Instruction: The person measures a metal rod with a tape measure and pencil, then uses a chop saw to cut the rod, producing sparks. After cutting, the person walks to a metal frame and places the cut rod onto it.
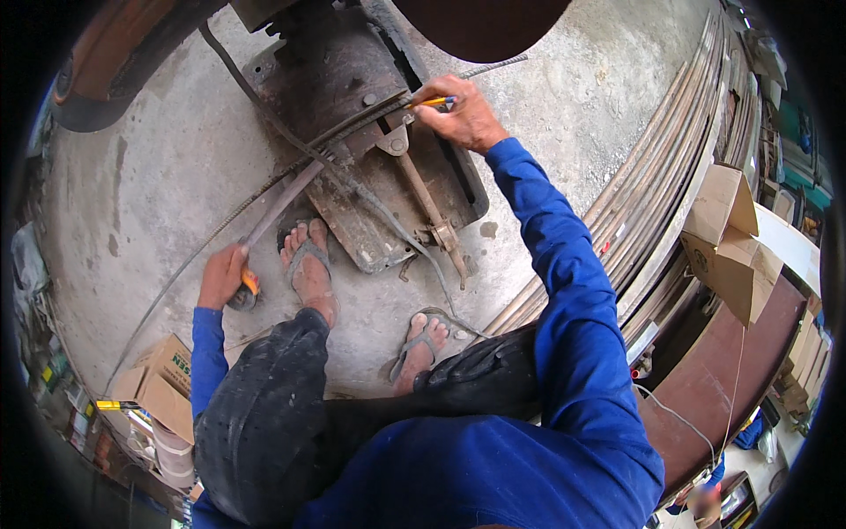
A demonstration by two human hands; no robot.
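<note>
My left hand (224,277) is closed around an orange and dark tape measure (251,284), low at the left near my foot. From it a grey strip, apparently the tape blade (280,204), runs up to the machine. Between the fingers of my right hand (465,113) is a thin yellow pen (436,102) with a blue end, held at a ribbed steel bar (231,214). That long bar bends up from the floor at lower left and crosses the rusty metal machine base (322,66). A screw clamp (423,189) sits on the base, just below my right hand.
A grey cable (381,207) loops over the base and down to the floor. Long metal rods (648,150) lie bundled at the right, beside an open cardboard box (727,238). Another carton (167,375) stands at lower left. My sandalled feet (313,273) are close to the base.
</note>
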